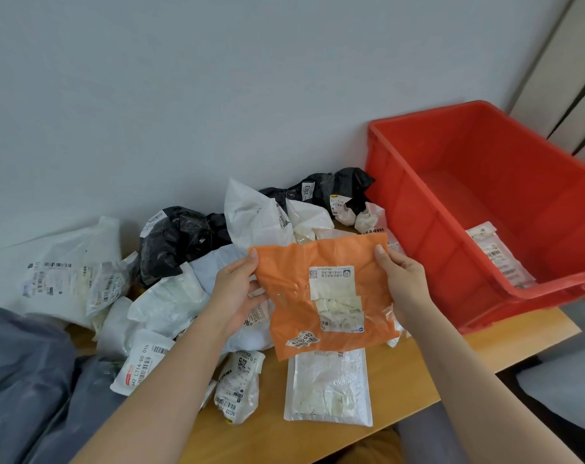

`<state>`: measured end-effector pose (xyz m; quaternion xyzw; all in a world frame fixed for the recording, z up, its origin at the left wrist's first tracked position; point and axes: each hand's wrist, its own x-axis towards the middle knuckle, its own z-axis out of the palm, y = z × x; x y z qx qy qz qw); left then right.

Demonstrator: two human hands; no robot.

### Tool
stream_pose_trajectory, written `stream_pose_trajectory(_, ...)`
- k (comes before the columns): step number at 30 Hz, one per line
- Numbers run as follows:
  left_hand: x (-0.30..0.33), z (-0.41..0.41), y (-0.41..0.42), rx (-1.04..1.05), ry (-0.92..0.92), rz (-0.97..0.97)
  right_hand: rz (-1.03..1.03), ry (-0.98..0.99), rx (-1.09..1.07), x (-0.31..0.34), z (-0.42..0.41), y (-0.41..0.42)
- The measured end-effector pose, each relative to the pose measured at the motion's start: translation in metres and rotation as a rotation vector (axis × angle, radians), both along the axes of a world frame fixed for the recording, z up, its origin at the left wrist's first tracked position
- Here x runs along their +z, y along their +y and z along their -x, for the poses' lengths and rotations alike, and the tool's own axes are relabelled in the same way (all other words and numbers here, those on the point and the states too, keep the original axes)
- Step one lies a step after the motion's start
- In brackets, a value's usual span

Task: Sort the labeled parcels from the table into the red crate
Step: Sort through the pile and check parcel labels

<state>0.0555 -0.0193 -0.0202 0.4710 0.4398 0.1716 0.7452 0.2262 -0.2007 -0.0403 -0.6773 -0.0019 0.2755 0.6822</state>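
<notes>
I hold an orange parcel (294, 296) with white shipping labels above the table, in both hands. My left hand (236, 293) grips its left edge with the thumb on top. My right hand (401, 283) grips its right edge the same way. The red crate (428, 229) stands to the right on the table, with one white labeled parcel (499, 256) lying on its floor. A heap of white and black labeled parcels (184, 242) covers the table left of and behind the orange one.
A flat white parcel (329, 386) lies on the wooden table (401, 373) just under the orange one. Small labeled bags (239, 383) lie near the front edge. Grey bags (23, 370) fill the lower left. A pale wall stands behind.
</notes>
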Motion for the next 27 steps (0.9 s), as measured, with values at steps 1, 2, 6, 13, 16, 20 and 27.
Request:
stream_pose_trajectory(1,-0.001,0.0,0.0,0.004,0.001,0.001,-0.011,0.015,-0.013,-0.001,-0.001,-0.002)
stream_pose_trajectory(2,-0.002,0.0,0.0,0.006,0.002,0.0,-0.018,0.026,-0.022,-0.001,-0.002,-0.004)
stream_pose_trajectory(6,-0.005,-0.001,-0.002,-0.006,0.008,-0.019,-0.028,0.036,-0.054,-0.004,-0.004,-0.007)
stream_pose_trajectory(13,-0.009,-0.003,-0.015,-0.18,0.01,0.079,-0.015,0.155,-0.179,-0.014,-0.007,-0.013)
stream_pose_trajectory(16,-0.02,-0.002,-0.025,-0.26,0.057,0.154,0.078,0.169,-0.152,-0.027,-0.01,-0.018)
stream_pose_trajectory(20,-0.036,-0.005,-0.03,-0.13,0.071,0.167,0.13,0.213,-0.075,-0.047,-0.012,-0.026)
stream_pose_trajectory(27,-0.054,-0.008,-0.045,-0.266,0.347,-0.115,0.429,-0.157,-0.088,-0.068,0.0,-0.047)
